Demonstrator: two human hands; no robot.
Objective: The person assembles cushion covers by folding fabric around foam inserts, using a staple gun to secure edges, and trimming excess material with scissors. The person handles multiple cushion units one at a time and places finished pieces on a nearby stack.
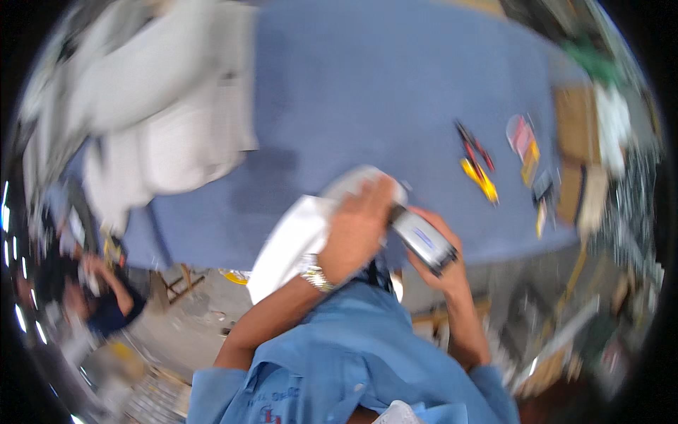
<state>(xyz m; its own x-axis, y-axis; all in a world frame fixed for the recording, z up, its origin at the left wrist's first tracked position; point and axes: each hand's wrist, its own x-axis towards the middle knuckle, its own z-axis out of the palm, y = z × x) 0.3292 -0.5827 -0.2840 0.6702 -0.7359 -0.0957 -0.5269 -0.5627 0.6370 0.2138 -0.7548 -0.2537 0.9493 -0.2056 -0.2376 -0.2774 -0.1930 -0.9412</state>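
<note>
My right hand (449, 249) is wrapped round a silver-grey hand-held tool (424, 237) with black ends, shaped like an electric clipper. Its front end points to the upper left, close to the fingers of my left hand (357, 230). That left hand is blurred, its fingers stretched out flat over a pale grey-white piece (346, 182) at the table's near edge. A white fabric-like part (286, 251) of it hangs toward me beside my left wrist. The piece's exact kind is unclear, and my left hand covers its middle.
Whitish pieces (191, 141) are heaped on the left of the blue table (353, 85). Toward the right lie red-and-black pliers (473, 148), a yellow cutter (480, 181) and other small items. Brown boxes (575, 127) stand at the right edge. Another person (106, 297) is at the lower left.
</note>
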